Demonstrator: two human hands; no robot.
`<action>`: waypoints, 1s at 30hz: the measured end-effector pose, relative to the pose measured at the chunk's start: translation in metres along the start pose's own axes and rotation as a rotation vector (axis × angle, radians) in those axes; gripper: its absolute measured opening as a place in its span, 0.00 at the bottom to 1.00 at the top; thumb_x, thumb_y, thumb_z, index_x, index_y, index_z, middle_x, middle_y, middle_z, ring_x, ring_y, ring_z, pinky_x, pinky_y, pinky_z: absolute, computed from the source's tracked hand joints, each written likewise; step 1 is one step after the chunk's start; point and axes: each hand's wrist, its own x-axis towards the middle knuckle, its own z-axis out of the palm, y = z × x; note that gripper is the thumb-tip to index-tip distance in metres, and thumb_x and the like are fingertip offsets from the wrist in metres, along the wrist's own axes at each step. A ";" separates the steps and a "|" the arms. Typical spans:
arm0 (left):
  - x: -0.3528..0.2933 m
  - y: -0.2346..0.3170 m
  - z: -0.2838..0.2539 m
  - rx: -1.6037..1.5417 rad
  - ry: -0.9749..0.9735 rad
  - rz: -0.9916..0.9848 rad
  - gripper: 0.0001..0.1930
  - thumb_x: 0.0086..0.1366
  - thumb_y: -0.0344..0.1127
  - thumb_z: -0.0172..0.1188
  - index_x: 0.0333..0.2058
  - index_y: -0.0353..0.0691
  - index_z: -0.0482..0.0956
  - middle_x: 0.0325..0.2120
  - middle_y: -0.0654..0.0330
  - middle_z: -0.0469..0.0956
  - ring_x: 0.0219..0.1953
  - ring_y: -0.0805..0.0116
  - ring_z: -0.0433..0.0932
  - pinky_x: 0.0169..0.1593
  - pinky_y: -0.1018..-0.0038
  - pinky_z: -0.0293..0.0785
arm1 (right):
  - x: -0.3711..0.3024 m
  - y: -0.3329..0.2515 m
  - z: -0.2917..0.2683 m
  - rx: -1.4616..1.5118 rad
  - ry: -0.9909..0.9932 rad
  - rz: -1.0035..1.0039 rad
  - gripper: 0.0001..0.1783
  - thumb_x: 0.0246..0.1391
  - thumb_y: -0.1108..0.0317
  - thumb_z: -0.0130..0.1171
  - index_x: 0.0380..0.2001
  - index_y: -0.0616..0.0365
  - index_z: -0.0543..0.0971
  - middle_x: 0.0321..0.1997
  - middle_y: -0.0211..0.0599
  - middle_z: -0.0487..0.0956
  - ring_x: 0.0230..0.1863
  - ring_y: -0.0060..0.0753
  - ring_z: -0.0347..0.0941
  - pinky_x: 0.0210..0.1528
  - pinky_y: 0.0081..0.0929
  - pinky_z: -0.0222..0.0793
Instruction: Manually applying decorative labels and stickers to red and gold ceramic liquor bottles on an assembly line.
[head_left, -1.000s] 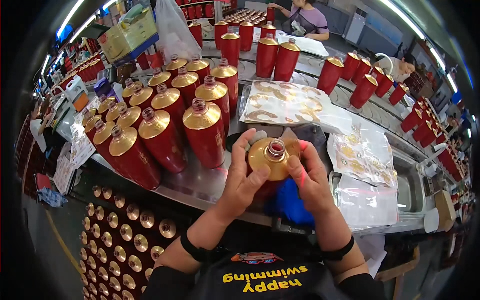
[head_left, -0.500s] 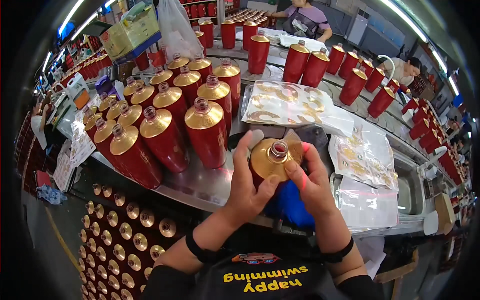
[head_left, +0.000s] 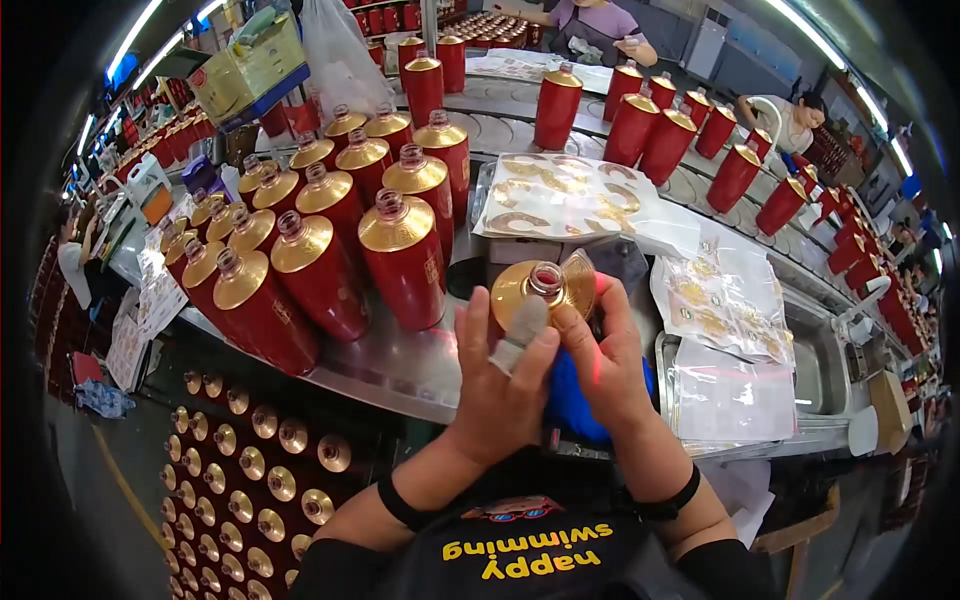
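A red bottle with a gold shoulder (head_left: 512, 292) and a bare clear neck is held in front of me, its mouth tilted up. My right hand (head_left: 612, 365) grips its right side, thumb pressed on the gold shoulder. On that side a curved, see-through gold-patterned piece of film (head_left: 578, 276) stands up from the shoulder. My left hand (head_left: 503, 390) is closed in on the bottle's near left side. Its index finger wears a pale finger cot (head_left: 522, 330) and presses on the gold below the neck. Below the bottle, a blue cloth-like thing (head_left: 585, 400) shows partly.
Several red-and-gold bottles (head_left: 405, 260) crowd the metal table at left. Sheets of gold stickers (head_left: 570, 195) lie ahead, more sheets (head_left: 725, 300) at right beside a sink (head_left: 820, 370). Beyond, a curved conveyor (head_left: 500, 135) carries bottles. Crated bottles (head_left: 250, 460) stand low left. Co-workers sit across.
My left hand has shifted from the bottle's left side, bringing its covered index finger onto the gold shoulder. My right hand keeps its grip. Conveyor bottles have moved along to the right.
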 end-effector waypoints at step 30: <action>0.023 -0.003 -0.011 -0.666 0.053 -0.560 0.40 0.58 0.34 0.62 0.62 0.28 0.48 0.51 0.45 0.68 0.53 0.60 0.72 0.57 0.68 0.69 | 0.015 -0.012 -0.012 0.345 -0.202 0.230 0.13 0.57 0.68 0.63 0.41 0.59 0.72 0.52 0.34 0.74 0.49 0.21 0.68 0.55 0.24 0.65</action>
